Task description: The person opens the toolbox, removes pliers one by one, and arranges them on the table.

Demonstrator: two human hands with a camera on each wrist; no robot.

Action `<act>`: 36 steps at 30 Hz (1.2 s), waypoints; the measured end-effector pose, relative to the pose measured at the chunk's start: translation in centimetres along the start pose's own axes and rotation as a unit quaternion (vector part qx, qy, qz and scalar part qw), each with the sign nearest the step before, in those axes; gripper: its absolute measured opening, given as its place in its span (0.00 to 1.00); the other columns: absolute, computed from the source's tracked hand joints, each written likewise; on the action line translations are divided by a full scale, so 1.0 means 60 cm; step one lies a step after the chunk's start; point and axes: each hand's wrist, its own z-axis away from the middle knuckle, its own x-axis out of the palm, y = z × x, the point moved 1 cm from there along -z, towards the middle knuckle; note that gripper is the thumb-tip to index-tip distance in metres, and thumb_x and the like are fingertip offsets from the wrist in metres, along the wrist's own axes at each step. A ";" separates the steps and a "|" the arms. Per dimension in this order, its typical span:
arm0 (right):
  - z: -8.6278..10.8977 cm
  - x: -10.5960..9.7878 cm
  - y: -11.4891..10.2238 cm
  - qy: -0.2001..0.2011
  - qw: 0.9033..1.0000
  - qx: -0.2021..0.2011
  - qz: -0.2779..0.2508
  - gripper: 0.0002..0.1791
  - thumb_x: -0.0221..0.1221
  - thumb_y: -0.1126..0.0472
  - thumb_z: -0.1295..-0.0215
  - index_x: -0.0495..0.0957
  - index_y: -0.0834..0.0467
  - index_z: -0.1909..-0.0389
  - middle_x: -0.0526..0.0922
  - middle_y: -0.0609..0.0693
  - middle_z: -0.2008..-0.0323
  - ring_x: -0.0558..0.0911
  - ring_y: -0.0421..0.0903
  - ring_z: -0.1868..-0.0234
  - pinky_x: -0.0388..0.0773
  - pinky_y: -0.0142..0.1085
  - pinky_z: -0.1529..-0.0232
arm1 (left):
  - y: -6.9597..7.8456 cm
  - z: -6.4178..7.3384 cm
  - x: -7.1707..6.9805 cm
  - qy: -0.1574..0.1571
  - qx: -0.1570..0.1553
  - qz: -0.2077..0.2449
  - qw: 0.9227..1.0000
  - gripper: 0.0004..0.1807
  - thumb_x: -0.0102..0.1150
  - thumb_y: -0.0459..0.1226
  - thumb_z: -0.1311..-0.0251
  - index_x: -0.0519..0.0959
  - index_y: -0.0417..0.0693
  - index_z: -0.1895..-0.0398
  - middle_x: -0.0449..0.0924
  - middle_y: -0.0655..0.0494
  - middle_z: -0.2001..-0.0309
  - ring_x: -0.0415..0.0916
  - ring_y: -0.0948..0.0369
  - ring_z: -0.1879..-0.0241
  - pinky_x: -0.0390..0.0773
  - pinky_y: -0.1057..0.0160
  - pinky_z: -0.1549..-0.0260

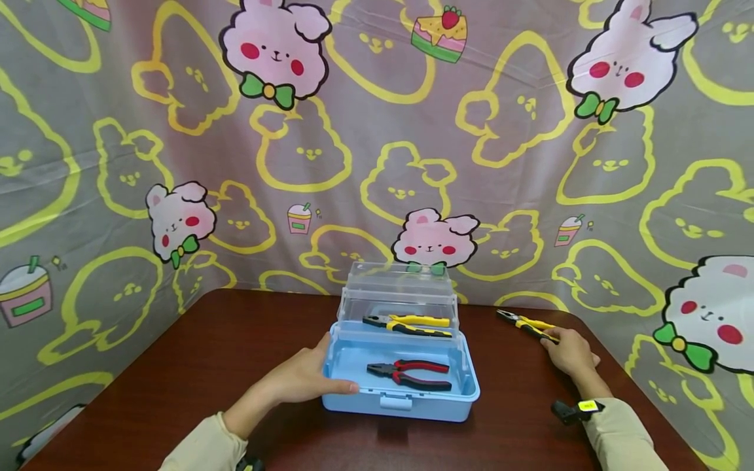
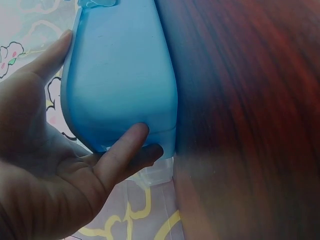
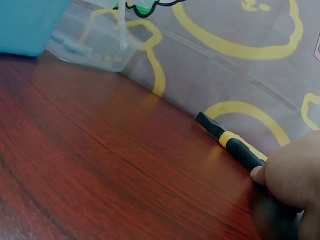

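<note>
A light blue toolbox [image 1: 353, 407] with a raised clear lid [image 1: 400, 280] stands mid-table. My left hand [image 1: 297, 378] grips its left end, thumb over the front rim; in the left wrist view, fingers lie against the blue wall [image 2: 120, 85]. Red-and-black pliers [image 1: 398, 375] lie in the bottom of the box. Yellow-and-black pliers [image 1: 406, 324] sit behind them, in the upper tray. Away to the right, my right hand [image 1: 570, 353] holds another pair of yellow-and-black pliers [image 1: 521, 321] by the handles, jaws facing the back left. Part of the handles is hidden by the hand.
The dark wooden table [image 1: 247, 340] meets a grey patterned curtain [image 1: 377, 131] along its back and sides. The pliers on the right are close to the table's back edge. A latch [image 1: 396, 401] sticks out at the toolbox front.
</note>
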 end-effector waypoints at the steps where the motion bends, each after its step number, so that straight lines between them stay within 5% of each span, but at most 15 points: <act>1: -0.001 0.001 -0.002 0.000 1.000 0.000 -0.001 0.15 0.60 0.60 0.27 0.82 0.66 0.47 0.77 0.73 0.46 0.74 0.75 0.48 0.61 0.67 0.58 | 0.000 0.001 -0.001 0.002 0.000 -0.002 1.000 0.68 0.76 0.62 0.49 0.46 0.40 0.17 0.74 0.37 0.36 0.78 0.50 0.46 0.78 0.42 0.50; 14: -0.002 -0.001 -0.009 -0.007 1.000 0.008 -0.010 0.20 0.61 0.58 0.27 0.80 0.68 0.43 0.76 0.74 0.44 0.74 0.74 0.46 0.62 0.68 0.57 | 0.003 0.003 -0.005 0.009 -0.009 -0.013 1.000 0.68 0.77 0.61 0.50 0.45 0.41 0.17 0.76 0.38 0.37 0.79 0.50 0.46 0.78 0.43 0.50; 24: -0.003 -0.018 -0.032 0.024 0.997 0.018 -0.064 0.25 0.60 0.55 0.26 0.76 0.67 0.37 0.74 0.72 0.38 0.66 0.77 0.38 0.56 0.78 0.47 | 0.002 -0.003 -0.004 0.005 0.003 -0.005 1.000 0.68 0.77 0.60 0.49 0.44 0.43 0.17 0.75 0.38 0.36 0.78 0.49 0.45 0.77 0.43 0.49; 36: -0.008 -0.025 -0.058 0.036 0.997 -0.032 -0.067 0.27 0.62 0.56 0.26 0.75 0.71 0.36 0.73 0.74 0.37 0.69 0.75 0.37 0.66 0.65 0.41 | 0.001 -0.003 -0.003 -0.002 0.000 0.006 1.000 0.69 0.77 0.61 0.50 0.43 0.43 0.17 0.75 0.38 0.36 0.78 0.48 0.44 0.77 0.40 0.49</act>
